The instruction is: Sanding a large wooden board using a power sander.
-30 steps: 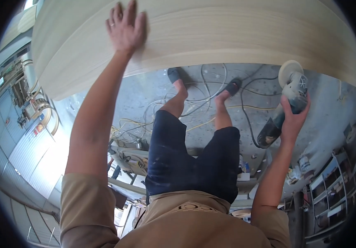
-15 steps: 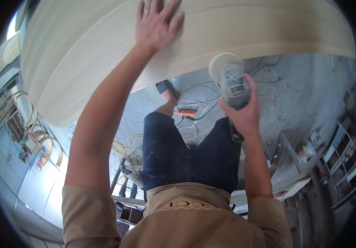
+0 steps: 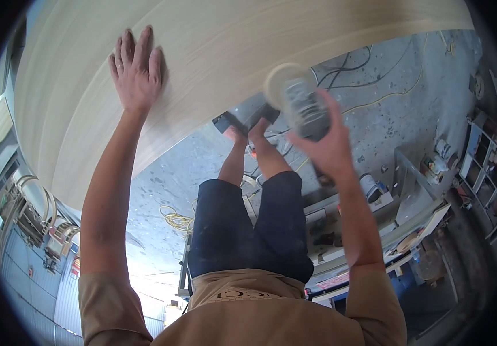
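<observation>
My left hand (image 3: pixel 137 78) lies flat on a large pale wooden panel (image 3: pixel 214 52), its fingers spread and a ring on one of them. In my right hand (image 3: pixel 334 151) is a grey power sander (image 3: pixel 306 108), slightly blurred by motion. Its round cream pad (image 3: pixel 283 76) overlaps the panel's near edge; whether it touches the wood I cannot tell. Fine curved grain lines run across the broad, rounded panel.
Dark cables (image 3: pixel 343 70) and a yellow cord (image 3: pixel 384 99) trail over the grey floor. A coiled yellow cord (image 3: pixel 177 218) lies lower left. At the right stand a metal rack (image 3: pixel 485 150) and a cluttered bench (image 3: pixel 418 179). My feet are beneath the panel edge.
My left hand has shifted left across the panel, still flat. The sander has moved slightly left in my right hand. The view has turned, and both my feet now show.
</observation>
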The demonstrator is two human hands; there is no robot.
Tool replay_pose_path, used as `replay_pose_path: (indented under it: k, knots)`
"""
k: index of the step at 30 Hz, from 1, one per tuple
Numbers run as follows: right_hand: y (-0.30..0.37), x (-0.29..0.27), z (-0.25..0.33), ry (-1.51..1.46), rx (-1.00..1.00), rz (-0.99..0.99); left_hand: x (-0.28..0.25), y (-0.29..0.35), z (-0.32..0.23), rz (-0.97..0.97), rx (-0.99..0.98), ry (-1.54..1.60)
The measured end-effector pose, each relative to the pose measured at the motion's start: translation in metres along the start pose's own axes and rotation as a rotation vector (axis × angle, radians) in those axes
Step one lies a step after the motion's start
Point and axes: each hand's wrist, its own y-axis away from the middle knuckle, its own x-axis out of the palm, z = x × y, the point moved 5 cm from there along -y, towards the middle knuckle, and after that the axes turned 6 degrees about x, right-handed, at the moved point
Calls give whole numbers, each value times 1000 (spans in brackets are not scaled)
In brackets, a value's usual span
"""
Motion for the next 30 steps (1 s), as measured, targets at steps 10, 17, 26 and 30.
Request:
replay_pose_path:
  k: [10, 17, 26, 30]
  knots:
    - [-38, -95, -43, -248, 122, -257, -6, -2, -9, 8, 15, 10]
    - [4, -5, -2, 63, 19, 126, -4, -3, -8, 30, 30, -22]
    - [-19, -55, -20, -62, 50, 30, -1, -4, -7, 43, 53, -38]
    - [-37, -97, -37, -259, 134, -90, -4, -4, -7, 42, 58, -38]
